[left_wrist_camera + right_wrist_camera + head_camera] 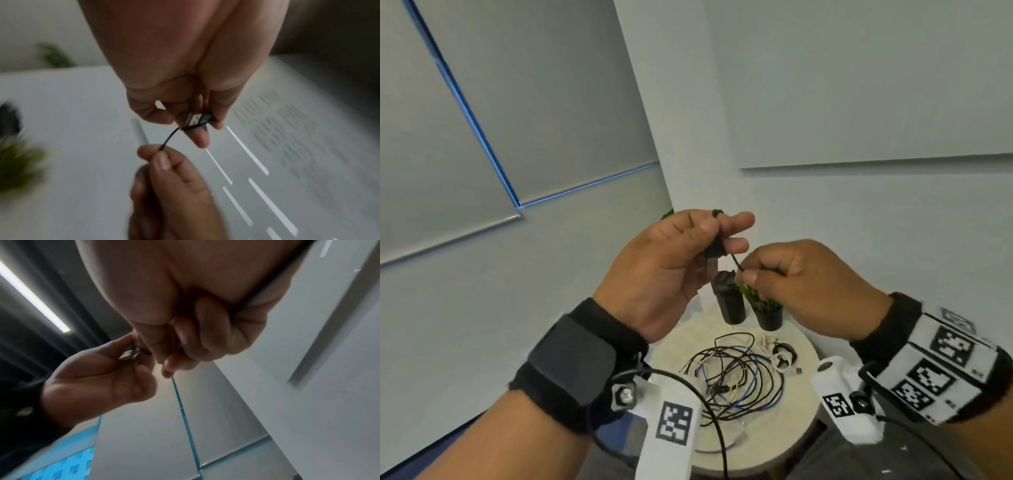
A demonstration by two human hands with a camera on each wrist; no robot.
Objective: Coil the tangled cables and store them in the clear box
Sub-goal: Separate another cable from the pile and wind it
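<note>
Coiling is barely begun: a black USB cable is pinched by the left hand and right hand; the cable tangle lies untouched, no clear box seen.

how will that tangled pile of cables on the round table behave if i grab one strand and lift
The tangled cables are thin and lie in loose overlapping loops, so they are probably floppy and light. Black, white and blue strands cross each other, so lifting one would likely drag others along. Nothing suggests they would roll off the round table.
</note>
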